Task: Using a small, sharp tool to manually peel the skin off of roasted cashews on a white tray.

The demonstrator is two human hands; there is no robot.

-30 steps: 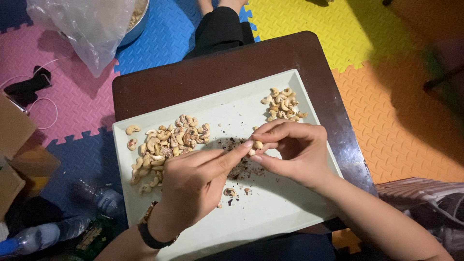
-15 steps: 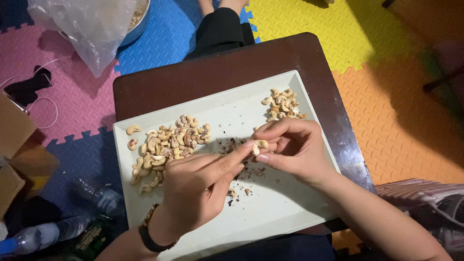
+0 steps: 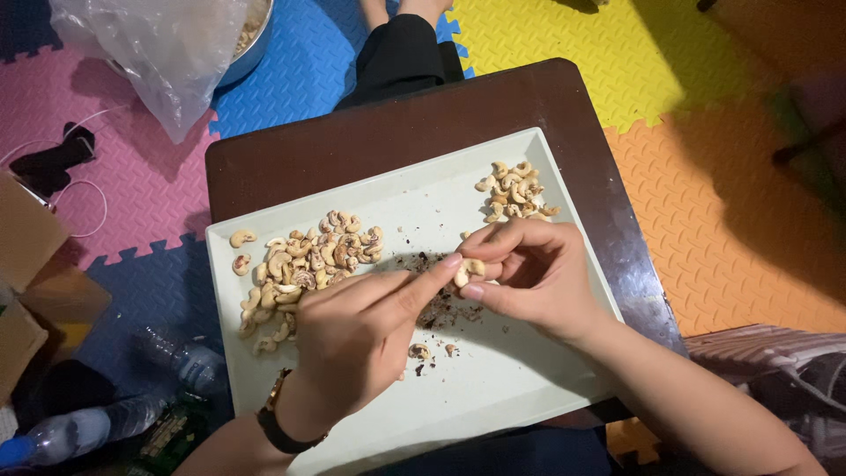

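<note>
A pale rectangular tray (image 3: pixel 493 388) lies on a small dark wooden table (image 3: pixel 370 132). On its left is a pile of cashew nuts with brown skin (image 3: pixel 304 264); a smaller pile of pale peeled cashews (image 3: pixel 514 189) sits at its upper right. Dark skin flakes (image 3: pixel 436 308) are scattered in the middle. My right hand (image 3: pixel 538 278) pinches a single cashew (image 3: pixel 469 270) over the tray's centre. My left hand (image 3: pixel 361 339), with a dark wristwatch, touches that same nut with its fingertips.
Coloured foam floor mats surround the table. A clear plastic bag (image 3: pixel 163 53) over a metal bowl sits at the top left. Plastic bottles (image 3: pixel 189 366) and cardboard boxes (image 3: pixel 31 264) lie at the left. A person's dark-trousered leg (image 3: pixel 401 57) is beyond the table.
Both hands stay together over the tray's centre, working the same cashew; the fingers have shifted only slightly.
</note>
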